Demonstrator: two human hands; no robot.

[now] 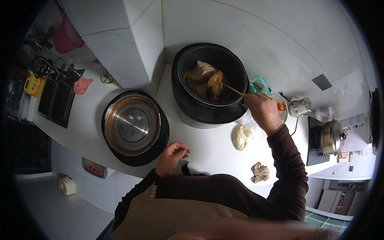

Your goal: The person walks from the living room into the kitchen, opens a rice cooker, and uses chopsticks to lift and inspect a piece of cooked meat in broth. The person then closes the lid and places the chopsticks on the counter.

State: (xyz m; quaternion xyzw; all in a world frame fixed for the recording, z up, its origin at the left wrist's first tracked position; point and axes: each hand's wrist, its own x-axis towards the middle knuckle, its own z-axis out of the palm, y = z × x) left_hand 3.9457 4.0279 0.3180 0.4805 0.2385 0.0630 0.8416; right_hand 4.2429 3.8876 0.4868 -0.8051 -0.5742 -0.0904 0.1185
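My right hand (262,111) grips a thin wooden stick, perhaps chopsticks (233,90), whose far end reaches into a large black electric cooker pot (192,109). At its tip a browned chunk of meat (215,84) stands tilted against another large piece (202,72), with dark liquid around them. My left hand (176,153) is in front of my body with its fingers curled, holding nothing that I can see. Left of the pot lies the cooker's lid (133,124), its metal inner side up. Near my right forearm a pale lump, perhaps dough (241,138), sits beside clear plastic.
A crumpled brown cloth (260,173) lies near the counter's edge. Behind my right hand are a green plastic bag (258,84) and a metal jug (300,107). A lidded steel pot (331,136) stands on the hob at right. At left are the sink (57,100) and a pink cloth (82,86).
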